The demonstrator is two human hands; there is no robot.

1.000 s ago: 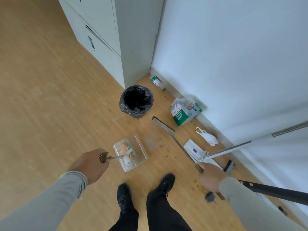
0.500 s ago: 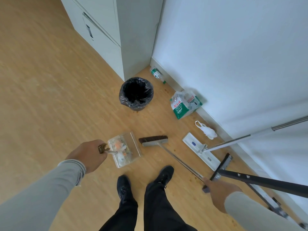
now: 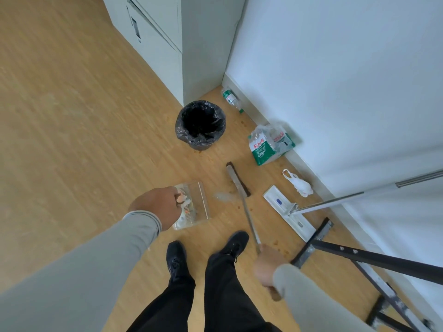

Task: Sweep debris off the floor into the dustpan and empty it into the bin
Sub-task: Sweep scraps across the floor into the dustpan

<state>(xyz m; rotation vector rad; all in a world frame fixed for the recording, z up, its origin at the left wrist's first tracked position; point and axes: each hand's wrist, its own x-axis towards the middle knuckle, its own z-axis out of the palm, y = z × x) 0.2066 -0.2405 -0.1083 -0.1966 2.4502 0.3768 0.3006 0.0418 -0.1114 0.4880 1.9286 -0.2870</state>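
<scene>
My left hand grips the handle of a clear plastic dustpan that rests on the wooden floor and holds white and orange scraps. My right hand holds the thin handle of a broom; its brush head lies on the floor to the right of the dustpan. A faint pale patch of debris sits between the dustpan mouth and the brush. The round bin, lined with a black bag, stands further ahead by the cabinet corner.
Grey cabinet at the back, white wall on the right. Along the wall lie a plastic bottle, a green-and-white package, a crumpled white bag and a flat mop. A dark metal frame stands at right. My shoes are below.
The broom head has swung from crosswise next to the dustpan back out to the right, now lying lengthwise. My left hand has moved over the dustpan's rear edge.
</scene>
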